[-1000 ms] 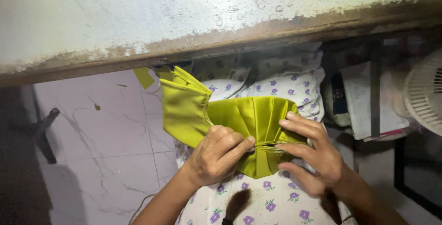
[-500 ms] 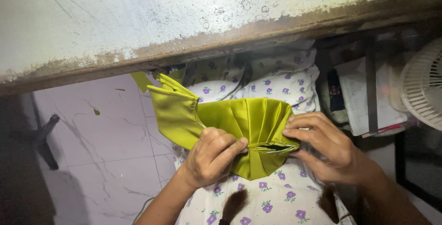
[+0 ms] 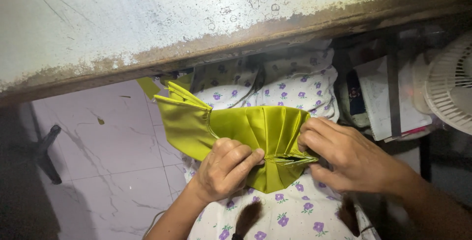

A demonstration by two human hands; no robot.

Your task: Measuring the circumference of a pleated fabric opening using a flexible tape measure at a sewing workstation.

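Left hand (image 3: 227, 167) pinching pleated green satin piece (image 3: 255, 137) at lower fold; right hand (image 3: 344, 159) gripping same fold just beside it. Cloth fans up-left from grip, over floral-print lap (image 3: 295, 210), below worn table edge (image 3: 196, 58).

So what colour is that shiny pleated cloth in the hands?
The shiny pleated cloth is yellow-green, seen clearly in the head view.

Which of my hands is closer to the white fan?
Right. The right hand pinches the green pleated fabric on the side toward the white fan; the left hand grips the fabric farther away, toward the tiled floor.
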